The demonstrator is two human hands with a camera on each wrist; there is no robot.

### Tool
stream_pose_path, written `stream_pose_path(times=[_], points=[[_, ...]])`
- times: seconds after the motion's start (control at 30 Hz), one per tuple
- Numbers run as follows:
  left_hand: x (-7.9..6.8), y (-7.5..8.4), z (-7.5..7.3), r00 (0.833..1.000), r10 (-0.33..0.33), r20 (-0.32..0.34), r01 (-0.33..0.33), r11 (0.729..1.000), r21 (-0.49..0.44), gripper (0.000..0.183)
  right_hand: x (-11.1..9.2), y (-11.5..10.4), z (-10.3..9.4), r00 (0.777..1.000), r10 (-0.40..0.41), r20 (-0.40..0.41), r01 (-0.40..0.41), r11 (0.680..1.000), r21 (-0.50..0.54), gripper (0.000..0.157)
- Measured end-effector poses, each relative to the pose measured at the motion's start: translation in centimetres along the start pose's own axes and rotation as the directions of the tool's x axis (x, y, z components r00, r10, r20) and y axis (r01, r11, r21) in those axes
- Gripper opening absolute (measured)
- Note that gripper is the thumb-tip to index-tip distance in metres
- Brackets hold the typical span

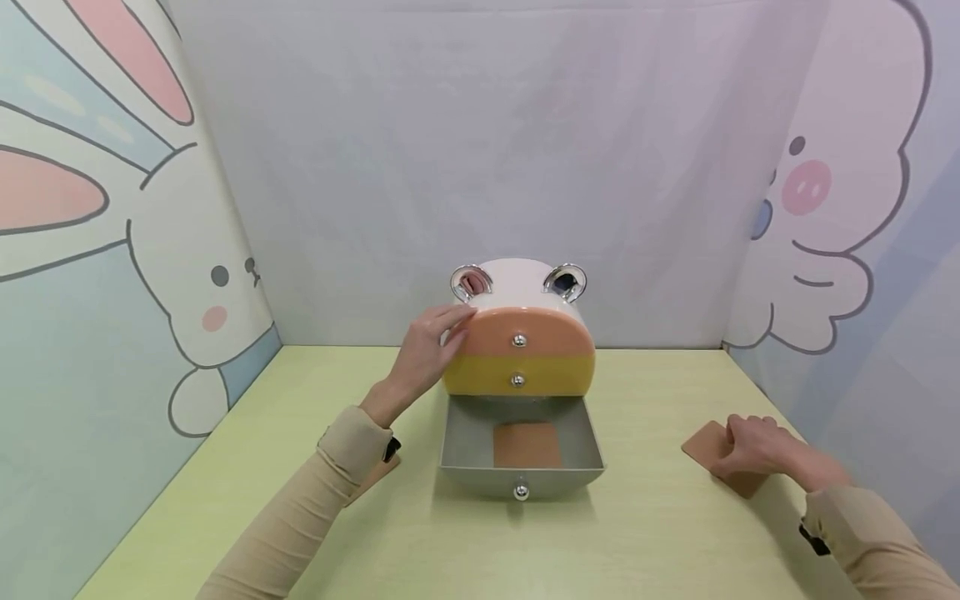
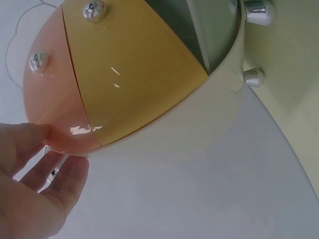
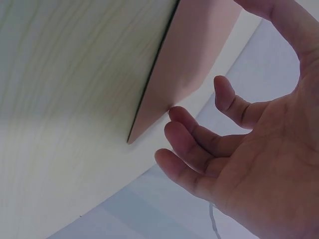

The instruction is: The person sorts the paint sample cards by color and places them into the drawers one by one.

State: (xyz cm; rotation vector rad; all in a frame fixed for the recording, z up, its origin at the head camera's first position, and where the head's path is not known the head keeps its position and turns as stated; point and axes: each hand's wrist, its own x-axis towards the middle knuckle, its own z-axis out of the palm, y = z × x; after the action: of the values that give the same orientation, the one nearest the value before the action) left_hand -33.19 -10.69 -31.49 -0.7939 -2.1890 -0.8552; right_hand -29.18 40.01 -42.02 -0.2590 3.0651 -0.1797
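Note:
A frog-shaped drawer box [image 1: 519,287] has an orange drawer front, a yellow one below, and a grey-green bottom drawer [image 1: 465,442] pulled out. Inside that drawer lies a brown card [image 1: 527,446]. My left hand [image 1: 423,350] grips the box's upper left edge; in the left wrist view the thumb presses the orange front [image 2: 47,99], with fingers behind the rim. Off to the right, my right hand [image 1: 757,446] spans another brown card [image 1: 703,446] between thumb and fingers. The right wrist view shows a fingertip at this card's [image 3: 194,45] edge, other fingers apart from it.
Partly hidden under the left sleeve, a brown card [image 1: 378,477] lies on the pale wooden table [image 1: 637,533]. A grey curtain [image 1: 360,167] hangs behind the box. Walls with cartoon animals stand at both sides, the right one close to my right hand.

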Motion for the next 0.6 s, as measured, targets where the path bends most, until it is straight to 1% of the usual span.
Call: stream_pose_path(times=[0.13, 0.27, 0.37, 0.5, 0.6], points=[[0.0, -0.1, 0.0, 1.000, 0.000, 0.001, 0.000, 1.000, 0.003, 0.030, 0.2, -0.1, 0.0, 1.000, 0.008, -0.010, -0.008, 1.000, -0.002, 0.057], [0.1, 0.0, 0.0, 1.000, 0.005, 0.003, -0.005, 1.000, 0.001, 0.031, 0.3, -0.8, -0.4, 0.998, -0.012, -0.056, 0.011, 1.000, -0.017, 0.057], [0.1, 0.1, -0.1, 1.000, 0.000, 0.004, 0.000, 1.000, 0.000, 0.031, 0.3, -1.6, -0.8, 0.995, -0.039, -0.095, 0.036, 0.999, -0.029, 0.055], [0.0, 0.0, 0.0, 1.000, -0.008, 0.005, 0.008, 1.000, 0.005, 0.031, 0.2, -3.0, -1.5, 0.989, -0.073, -0.126, 0.069, 0.997, -0.037, 0.054], [0.0, -0.1, 0.1, 1.000, -0.008, 0.004, 0.008, 1.000, 0.013, 0.031, 0.2, -4.3, -2.2, 0.981, -0.114, -0.158, 0.107, 0.993, -0.051, 0.054]])
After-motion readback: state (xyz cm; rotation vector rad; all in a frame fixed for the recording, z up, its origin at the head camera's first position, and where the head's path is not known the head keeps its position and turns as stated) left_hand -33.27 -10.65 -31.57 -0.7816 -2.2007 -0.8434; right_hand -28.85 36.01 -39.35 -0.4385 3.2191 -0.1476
